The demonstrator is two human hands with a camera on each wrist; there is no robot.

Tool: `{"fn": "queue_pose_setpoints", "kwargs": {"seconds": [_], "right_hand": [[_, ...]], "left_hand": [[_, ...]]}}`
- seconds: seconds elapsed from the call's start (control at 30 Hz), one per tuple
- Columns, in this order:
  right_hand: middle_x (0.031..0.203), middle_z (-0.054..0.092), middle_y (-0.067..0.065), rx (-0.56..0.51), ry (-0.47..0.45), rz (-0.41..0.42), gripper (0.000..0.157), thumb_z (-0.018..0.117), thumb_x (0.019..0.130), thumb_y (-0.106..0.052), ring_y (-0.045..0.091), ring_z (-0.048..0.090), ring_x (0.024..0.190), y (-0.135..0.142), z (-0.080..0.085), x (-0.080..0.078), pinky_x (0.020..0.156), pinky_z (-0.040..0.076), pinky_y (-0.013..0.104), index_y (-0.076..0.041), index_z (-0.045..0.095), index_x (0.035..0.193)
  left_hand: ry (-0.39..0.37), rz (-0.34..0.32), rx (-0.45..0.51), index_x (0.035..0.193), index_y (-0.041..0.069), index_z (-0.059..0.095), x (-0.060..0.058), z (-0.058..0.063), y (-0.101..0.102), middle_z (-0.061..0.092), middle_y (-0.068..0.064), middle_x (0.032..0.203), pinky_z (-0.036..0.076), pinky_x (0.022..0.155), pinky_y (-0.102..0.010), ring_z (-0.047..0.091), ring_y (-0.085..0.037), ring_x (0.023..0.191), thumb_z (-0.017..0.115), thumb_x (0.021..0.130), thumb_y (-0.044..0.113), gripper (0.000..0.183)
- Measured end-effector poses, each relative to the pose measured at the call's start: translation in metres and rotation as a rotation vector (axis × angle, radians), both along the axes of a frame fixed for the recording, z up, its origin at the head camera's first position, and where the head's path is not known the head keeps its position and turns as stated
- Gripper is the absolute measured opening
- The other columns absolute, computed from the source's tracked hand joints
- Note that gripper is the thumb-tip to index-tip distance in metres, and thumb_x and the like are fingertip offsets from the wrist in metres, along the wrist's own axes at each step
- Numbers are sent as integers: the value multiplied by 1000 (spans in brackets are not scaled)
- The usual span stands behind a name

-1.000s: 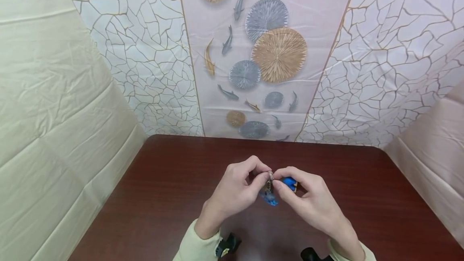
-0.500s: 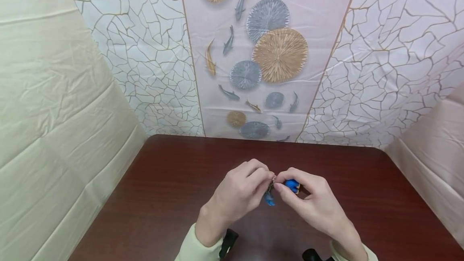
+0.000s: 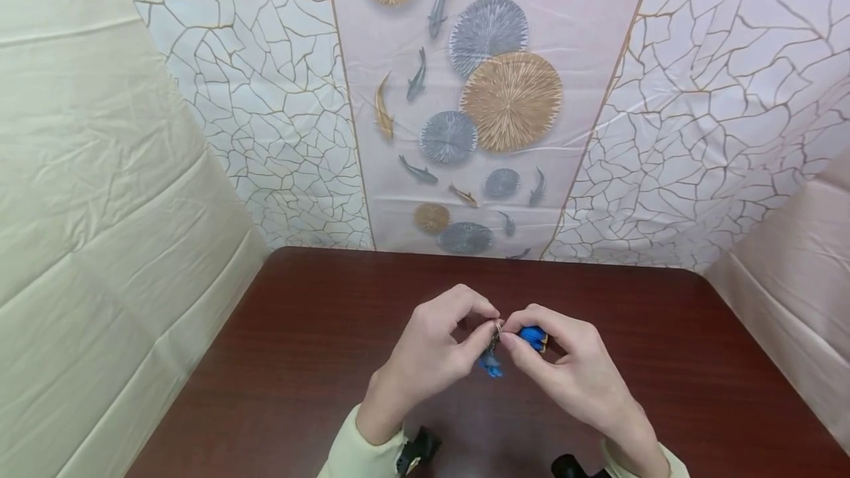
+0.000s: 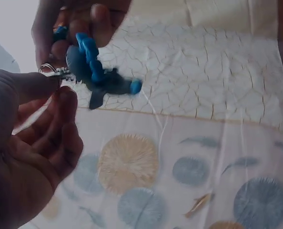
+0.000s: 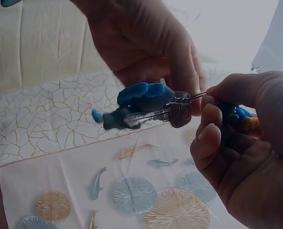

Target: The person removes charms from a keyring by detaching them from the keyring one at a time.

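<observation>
My left hand (image 3: pixel 428 338) and right hand (image 3: pixel 574 364) meet above the table, thumb and fingertips of each pinching a small metal key ring (image 5: pixel 197 96) between them. From the ring hang a key (image 5: pixel 180 113) with a dark head and a blue figure charm (image 4: pixel 91 62) on a short chain, seen below the left fingertips. A second small blue item with yellow edging (image 3: pixel 533 338) sits within the curl of the right hand, partly hidden by its fingers. Whether that item is joined to the ring cannot be made out.
A dark reddish-brown table (image 3: pixel 299 360) lies under both hands. A patterned cloth (image 3: pixel 458 190) with fish and round leaf prints hangs behind its far edge. Pale cloth hangs along both sides. Black straps (image 3: pixel 418 450) sit at the wrists.
Half a second ago the left hand was turned further over the ring; now it has turned back, its thumb and forefinger showing at the ring. The right hand has barely moved.
</observation>
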State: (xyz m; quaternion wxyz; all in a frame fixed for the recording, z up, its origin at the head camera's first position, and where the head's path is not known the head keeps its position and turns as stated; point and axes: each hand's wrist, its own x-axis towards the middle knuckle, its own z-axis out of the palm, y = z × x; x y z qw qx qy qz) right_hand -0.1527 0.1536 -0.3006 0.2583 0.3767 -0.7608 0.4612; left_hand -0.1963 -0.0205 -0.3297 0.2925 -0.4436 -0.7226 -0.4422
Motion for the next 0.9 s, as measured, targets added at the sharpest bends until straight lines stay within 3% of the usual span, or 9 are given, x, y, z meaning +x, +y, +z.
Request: {"fn": "queue_pose_setpoints", "kwargs": {"seconds": [0.1, 0.17, 0.27, 0.47, 0.6, 0.7, 0.9], "right_hand": [[71, 49, -6, -8, -10, 0, 28, 66, 73, 14, 3, 45, 60, 1, -3, -1, 45, 38, 15, -11, 59, 83], [71, 49, -6, -14, -14, 6, 27, 66, 74, 15, 4, 45, 61, 1, -3, -2, 44, 37, 16, -10, 60, 83], [70, 49, -6, -14, -12, 4, 28, 66, 74, 15, 3, 45, 60, 1, -2, -1, 44, 37, 16, -11, 60, 84], [71, 50, -6, -4, -11, 11, 30, 66, 73, 15, 2, 45, 59, -1, 0, 1, 46, 37, 16, -12, 59, 85], [73, 53, -5, -8, -1, 10, 31, 66, 73, 16, 2, 46, 59, 1, -3, 0, 47, 38, 15, -11, 59, 86], [73, 52, -6, -7, 5, -8, 32, 66, 72, 16, 1, 45, 58, 4, -7, -4, 46, 36, 14, -12, 59, 87], [71, 49, -6, -18, 18, -17, 34, 67, 71, 16, 1, 42, 58, 9, -13, -8, 43, 34, 14, -12, 59, 87]], "left_hand": [[183, 57, -51, 88, 9, 61, 0, 3, 1, 59, 2, 87, 46, 75, -11, 55, -5, 79, 65, 82, 1, 11], [253, 85, -55, 84, 9, 61, 0, 4, 2, 59, 2, 86, 46, 79, -12, 56, -7, 81, 66, 81, 1, 10], [231, 97, -35, 80, 10, 60, 1, 3, 2, 59, 4, 81, 45, 75, -11, 55, -5, 77, 67, 80, 3, 10], [23, 50, 58, 76, 14, 60, 3, -1, 1, 59, 6, 74, 46, 57, -9, 52, 2, 64, 66, 80, 5, 12], [-63, 55, 47, 78, 15, 62, 4, -1, 0, 60, 8, 74, 46, 53, -10, 50, 4, 62, 66, 82, 7, 10], [-12, 81, -11, 84, 15, 64, 4, 1, -1, 60, 9, 79, 45, 58, -9, 50, 4, 67, 66, 83, 10, 5], [212, 140, -55, 89, 11, 65, 4, 5, 0, 61, 6, 84, 45, 74, -12, 56, -2, 78, 66, 84, 10, 5]]}}
